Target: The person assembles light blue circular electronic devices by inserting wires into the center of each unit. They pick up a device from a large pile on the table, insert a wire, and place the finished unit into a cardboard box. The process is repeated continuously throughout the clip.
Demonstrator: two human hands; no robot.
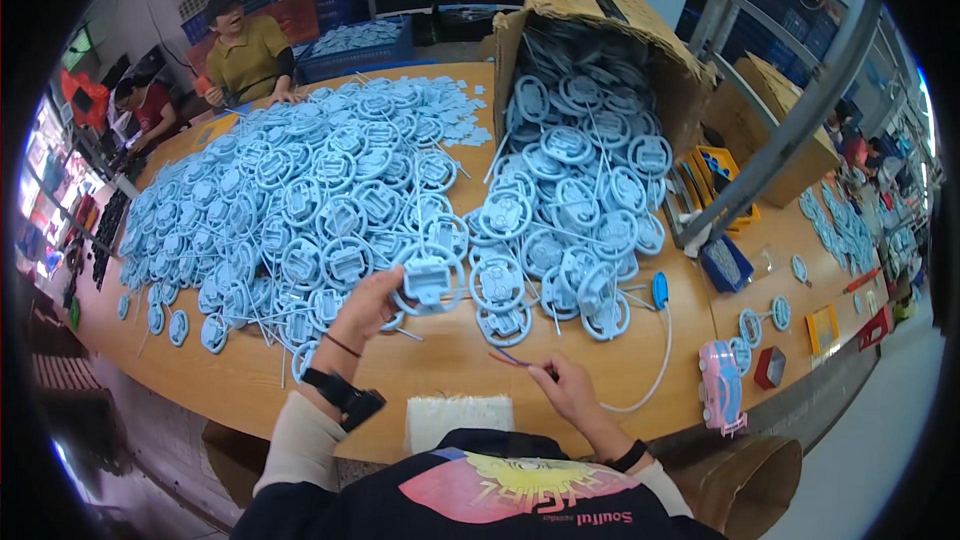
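My left hand (366, 308) holds up a light blue ring-shaped plastic part (428, 278) by its rim, just above the wooden table (440, 355). My right hand (566, 387) rests lower on the table and pinches a thin red and blue wire (508, 358) between its fingertips. A big heap of the same blue ring parts (300, 200) covers the table to the left. A second heap (570, 200) spills out of a tipped cardboard box (600, 30) straight ahead.
A white foam pad (458, 418) lies at the table's near edge. A pink toy car (721, 387), a white cable with a blue end (660, 292), small bins and loose parts sit at the right. Two people sit at the far left end. Crates stand behind.
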